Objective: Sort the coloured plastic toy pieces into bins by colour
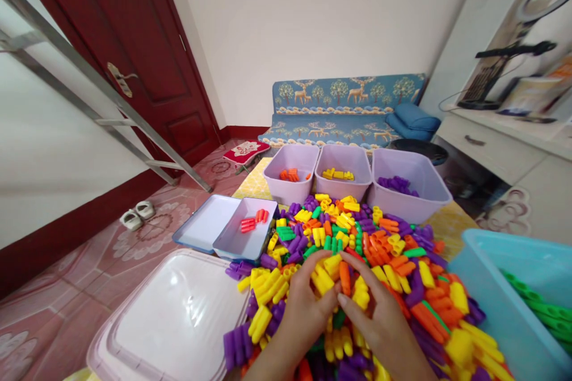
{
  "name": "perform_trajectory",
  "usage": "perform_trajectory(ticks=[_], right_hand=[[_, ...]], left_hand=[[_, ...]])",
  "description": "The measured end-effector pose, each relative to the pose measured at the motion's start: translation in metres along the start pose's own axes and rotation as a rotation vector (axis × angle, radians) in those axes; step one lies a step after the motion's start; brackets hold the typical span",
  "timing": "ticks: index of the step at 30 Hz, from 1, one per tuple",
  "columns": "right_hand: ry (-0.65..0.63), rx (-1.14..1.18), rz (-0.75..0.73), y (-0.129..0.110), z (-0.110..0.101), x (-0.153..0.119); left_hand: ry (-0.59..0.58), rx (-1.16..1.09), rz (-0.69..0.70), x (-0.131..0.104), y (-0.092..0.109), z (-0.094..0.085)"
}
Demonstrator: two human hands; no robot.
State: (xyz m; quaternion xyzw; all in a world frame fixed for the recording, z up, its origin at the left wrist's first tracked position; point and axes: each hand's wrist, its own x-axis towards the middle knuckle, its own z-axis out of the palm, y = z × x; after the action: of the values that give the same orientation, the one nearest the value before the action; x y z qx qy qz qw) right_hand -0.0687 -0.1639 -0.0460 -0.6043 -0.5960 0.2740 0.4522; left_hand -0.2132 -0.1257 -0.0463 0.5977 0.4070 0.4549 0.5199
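A big pile of yellow, purple, orange, green and red plastic pieces (268, 286) covers the table in front of me. Over its middle, my left hand (313, 294) has its thumb and fingers curled round a yellow piece (322, 278). Close on its right, my right hand (370, 303) is curled with thumb and forefinger at an orange piece (345, 277); the two thumbs nearly meet. Behind the pile stand three lilac bins: the left bin (290, 190) holds orange pieces, the middle bin (343, 189) yellow ones, the right bin (413, 205) purple ones.
An open shallow box (230, 250) with red pieces lies left of the pile, and a pale lid (170, 315) nearer me. At right is a turquoise bin (491, 297) holding green pieces. Behind are a blue sofa (330, 125), a ladder (111, 104) and a drawer unit (504, 149).
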Motion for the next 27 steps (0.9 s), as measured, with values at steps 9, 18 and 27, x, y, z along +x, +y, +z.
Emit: perform_trajectory(ticks=[9,18,27], right_hand=[[0.042,0.052,-0.078,-0.012,-0.008,-0.004],[0.016,-0.009,-0.156,-0.009,-0.001,-0.003],[0.053,-0.065,-0.187,-0.009,-0.001,-0.003]], left_hand=[[-0.154,-0.845,-0.396,0.007,0.008,-0.013],[-0.255,-0.924,-0.436,0.010,0.008,-0.020],[-0.254,-0.831,-0.433,0.007,0.008,-0.020]])
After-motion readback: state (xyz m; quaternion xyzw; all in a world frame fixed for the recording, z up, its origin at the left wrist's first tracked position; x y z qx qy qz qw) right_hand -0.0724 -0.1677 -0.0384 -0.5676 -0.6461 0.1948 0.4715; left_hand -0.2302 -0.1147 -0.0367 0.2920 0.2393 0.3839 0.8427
